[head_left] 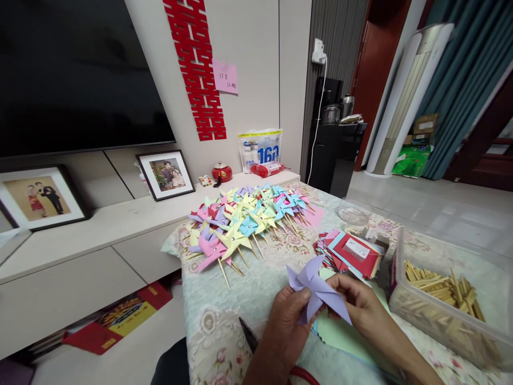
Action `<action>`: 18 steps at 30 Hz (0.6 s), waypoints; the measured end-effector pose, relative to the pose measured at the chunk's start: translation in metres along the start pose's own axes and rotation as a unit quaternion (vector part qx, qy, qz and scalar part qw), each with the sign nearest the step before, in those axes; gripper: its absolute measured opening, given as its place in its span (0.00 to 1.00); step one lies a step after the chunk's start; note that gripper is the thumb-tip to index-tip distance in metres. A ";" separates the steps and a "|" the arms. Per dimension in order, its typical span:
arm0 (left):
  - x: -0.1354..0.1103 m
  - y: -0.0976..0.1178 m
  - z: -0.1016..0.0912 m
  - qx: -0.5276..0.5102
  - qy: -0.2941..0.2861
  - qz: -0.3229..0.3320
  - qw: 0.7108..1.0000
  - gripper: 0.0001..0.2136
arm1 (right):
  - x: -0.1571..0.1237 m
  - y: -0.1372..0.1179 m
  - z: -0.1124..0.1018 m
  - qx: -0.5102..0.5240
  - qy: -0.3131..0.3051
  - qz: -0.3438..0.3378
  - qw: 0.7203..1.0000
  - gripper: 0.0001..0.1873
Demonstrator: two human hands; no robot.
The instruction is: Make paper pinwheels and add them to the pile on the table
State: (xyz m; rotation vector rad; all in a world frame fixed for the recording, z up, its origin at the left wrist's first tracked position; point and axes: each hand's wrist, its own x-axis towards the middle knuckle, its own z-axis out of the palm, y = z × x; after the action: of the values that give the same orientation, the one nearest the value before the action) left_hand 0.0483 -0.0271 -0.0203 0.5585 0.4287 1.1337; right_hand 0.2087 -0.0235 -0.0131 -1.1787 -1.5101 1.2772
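A purple paper pinwheel (315,289) with folded blades is held up over the near part of the table. My left hand (290,315) grips it, thumb pressed on the blades near the centre. Behind its right side, the fingers of my right hand (356,302) are closed against the paper; their tips are partly hidden. Beneath my hands lies a stack of pale green paper sheets (352,339). Scissors (248,336) with dark blades and a red handle rest on the tablecloth, partly covered by my left forearm.
Many finished pinwheels on sticks (244,219) are heaped at the table's far left. A clear plastic box (436,310) of wooden sticks stands at right. Coloured paper pieces (340,256) and a small clear dish (355,216) lie farther back. A white cabinet (120,230) with framed photos runs along the wall.
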 end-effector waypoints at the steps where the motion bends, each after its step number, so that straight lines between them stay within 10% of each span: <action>1: 0.000 0.000 0.001 0.004 -0.010 -0.001 1.000 0.12 | 0.000 -0.001 0.000 0.023 -0.004 0.012 1.000 0.16; 18: 0.001 0.000 0.003 0.013 -0.020 0.015 1.000 0.14 | 0.003 -0.002 -0.002 0.048 0.015 0.033 0.998 0.23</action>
State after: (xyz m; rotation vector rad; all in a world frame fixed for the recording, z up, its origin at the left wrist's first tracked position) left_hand 0.0506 -0.0265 -0.0184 0.6119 0.4016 1.1449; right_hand 0.2091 -0.0202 -0.0111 -1.1889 -1.3826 1.3540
